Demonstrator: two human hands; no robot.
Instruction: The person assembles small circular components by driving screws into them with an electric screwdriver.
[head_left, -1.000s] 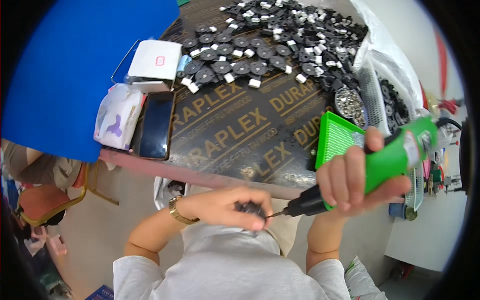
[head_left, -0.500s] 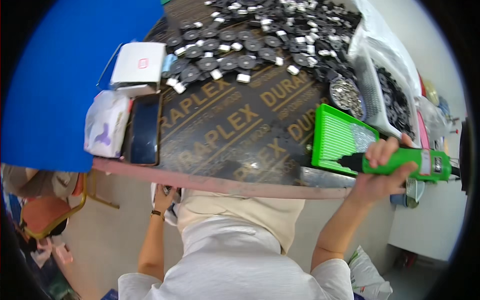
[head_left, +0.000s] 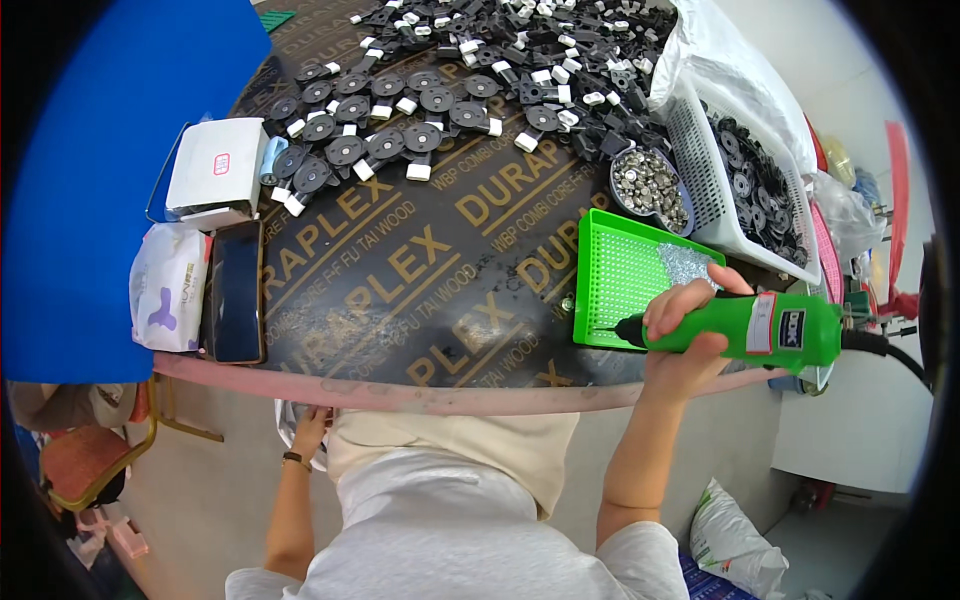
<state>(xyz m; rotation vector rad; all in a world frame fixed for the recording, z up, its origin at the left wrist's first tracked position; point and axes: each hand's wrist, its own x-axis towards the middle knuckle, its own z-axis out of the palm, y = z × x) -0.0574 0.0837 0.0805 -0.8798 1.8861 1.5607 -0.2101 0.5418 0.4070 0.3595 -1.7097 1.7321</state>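
My right hand [head_left: 686,322] is wrapped round a green electric screwdriver [head_left: 790,328], held nearly level with its black nose pointing left. The tip is over the near part of a green perforated tray [head_left: 622,262]. Small silvery screws [head_left: 686,262] lie heaped in the tray's far right part. Below the table's front edge, my left hand [head_left: 314,428] hangs beside a white bag-like thing [head_left: 289,420] at my lap. Its fingers are mostly hidden there, and I cannot see whether they hold anything.
Black round parts with white ends [head_left: 388,145] cover the table's far side. A bowl of metal pieces [head_left: 648,188] and a white basket of black parts [head_left: 700,150] stand right. A white box [head_left: 215,165], a tissue pack [head_left: 172,290] and a phone [head_left: 237,290] lie left.
The whole view has shifted, so the table's things appear further left. My right hand has carried the screwdriver slightly left over the tray. My left hand stays below the table edge.
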